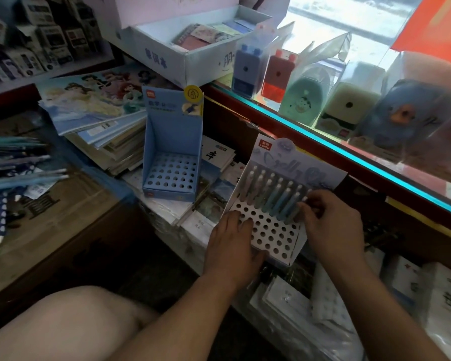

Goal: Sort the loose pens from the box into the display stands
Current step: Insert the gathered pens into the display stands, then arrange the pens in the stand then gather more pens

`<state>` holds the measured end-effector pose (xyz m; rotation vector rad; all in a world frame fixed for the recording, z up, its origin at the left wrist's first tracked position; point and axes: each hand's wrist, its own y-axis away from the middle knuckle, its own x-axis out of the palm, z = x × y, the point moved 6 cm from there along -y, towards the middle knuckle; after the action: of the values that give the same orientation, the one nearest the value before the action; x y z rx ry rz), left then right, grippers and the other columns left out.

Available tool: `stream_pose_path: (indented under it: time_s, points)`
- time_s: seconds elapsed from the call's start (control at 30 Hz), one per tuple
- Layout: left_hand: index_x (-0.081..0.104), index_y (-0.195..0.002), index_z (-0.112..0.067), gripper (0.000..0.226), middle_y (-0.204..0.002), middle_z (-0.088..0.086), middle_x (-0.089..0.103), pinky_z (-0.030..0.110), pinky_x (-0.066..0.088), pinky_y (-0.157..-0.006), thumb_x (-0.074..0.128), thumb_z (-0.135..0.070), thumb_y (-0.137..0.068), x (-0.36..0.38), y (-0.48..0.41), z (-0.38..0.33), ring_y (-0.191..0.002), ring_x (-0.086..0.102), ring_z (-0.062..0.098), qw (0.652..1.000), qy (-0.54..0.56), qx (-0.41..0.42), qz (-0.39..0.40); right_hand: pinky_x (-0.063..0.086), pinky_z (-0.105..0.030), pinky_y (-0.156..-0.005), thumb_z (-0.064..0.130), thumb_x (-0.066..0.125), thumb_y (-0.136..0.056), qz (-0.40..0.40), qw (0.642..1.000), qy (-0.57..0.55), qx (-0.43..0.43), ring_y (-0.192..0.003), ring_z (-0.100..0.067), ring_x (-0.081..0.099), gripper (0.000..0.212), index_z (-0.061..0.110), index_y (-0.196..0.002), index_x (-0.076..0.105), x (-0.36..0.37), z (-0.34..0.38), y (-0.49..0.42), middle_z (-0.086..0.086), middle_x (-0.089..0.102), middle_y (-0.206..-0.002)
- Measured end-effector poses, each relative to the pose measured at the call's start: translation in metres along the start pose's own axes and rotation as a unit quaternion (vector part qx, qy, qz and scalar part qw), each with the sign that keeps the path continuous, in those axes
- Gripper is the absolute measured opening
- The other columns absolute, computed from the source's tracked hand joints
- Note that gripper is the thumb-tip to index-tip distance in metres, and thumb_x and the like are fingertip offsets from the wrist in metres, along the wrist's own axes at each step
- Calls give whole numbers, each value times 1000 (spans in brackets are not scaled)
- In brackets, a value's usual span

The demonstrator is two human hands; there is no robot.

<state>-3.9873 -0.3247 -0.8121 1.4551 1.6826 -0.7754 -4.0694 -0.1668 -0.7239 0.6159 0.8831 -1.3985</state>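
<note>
A white display stand (271,235) with a perforated top stands at centre right, with several blue and pale pens (274,196) upright in its back rows. My left hand (232,243) grips the stand's left front corner, fingers over the holes. My right hand (331,220) pinches a pen at the right end of the front filled row. An empty blue display stand (171,155) stands to the left of it. Loose blue pens (16,165) lie in a heap at the far left.
Stacks of notebooks (102,126) lie behind the blue stand. A glass counter edge (349,152) runs diagonally at right, with boxed pencil sharpeners (271,74) on it. A white box of notepads (193,43) sits at the top. My knee (63,321) is at the lower left.
</note>
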Motion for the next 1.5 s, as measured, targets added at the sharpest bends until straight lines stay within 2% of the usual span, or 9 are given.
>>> stream_pose_path:
  time_s: [0.13,0.33,0.63,0.8,0.9,1.1,1.23,1.33,1.5]
  points:
    - [32,-154,-25,73,-160,1,19,35,12,-123,58,-55,-93,0,0,0,-151,10,19,1000,0,-2,10,49,-32,-75,31,65,-97,22,999,41,8,-88,-9,57,21,26,-117,66,-1,3,-3,5,68,-106]
    - [34,-152,-23,69,-159,3,19,38,14,-125,60,-48,-94,-7,1,-7,-150,11,23,999,12,-13,40,58,-46,-86,31,69,-93,45,997,-48,42,-99,-13,64,27,28,-117,58,-11,2,3,8,66,-109]
    - [54,-135,-25,45,-135,3,49,44,49,-101,63,-42,-95,-127,-7,7,-123,51,23,997,51,-56,-5,49,-24,-78,26,67,-92,162,977,-25,-137,-93,0,57,22,30,-114,63,-5,72,29,12,61,-105]
    - [51,-139,-25,55,-139,1,45,32,45,-100,67,-48,-92,-228,44,75,-125,52,21,990,50,-123,-48,50,-20,-82,38,69,-90,251,939,-34,-231,-98,1,58,42,37,-129,54,31,152,47,17,57,-111]
    - [46,-144,-26,64,-146,0,44,30,41,-103,69,-52,-89,-273,105,132,-132,47,18,977,58,-188,-79,53,-30,-89,45,71,-88,293,916,-39,-269,-100,-5,60,49,36,-134,54,64,210,54,12,58,-117]
    - [22,-158,-28,104,-164,2,21,38,32,-118,77,-61,-76,-303,214,227,-147,31,24,946,51,-313,-73,46,-39,-108,58,77,-80,435,817,43,-377,-130,-18,52,89,34,-153,32,149,315,88,4,44,-150]
    - [18,-160,-27,114,-167,1,15,40,25,-123,80,-63,-72,-297,250,264,-153,19,23,930,61,-354,-78,38,-34,-111,44,74,-89,473,760,113,-432,-143,-24,39,87,26,-158,24,198,358,126,-3,32,-161]
    - [17,-160,-30,110,-167,-2,16,43,29,-122,77,-65,-74,-293,259,283,-152,21,23,927,64,-359,-85,46,-32,-99,39,72,-92,457,784,79,-413,-133,-24,50,72,25,-153,37,226,378,132,-2,43,-154]
    - [21,-157,-35,101,-161,-4,27,42,37,-117,76,-64,-77,-282,264,307,-146,33,19,915,97,-371,-125,52,-38,-92,40,69,-94,318,851,71,-411,-113,-24,56,45,24,-135,57,256,393,96,-4,47,-141]
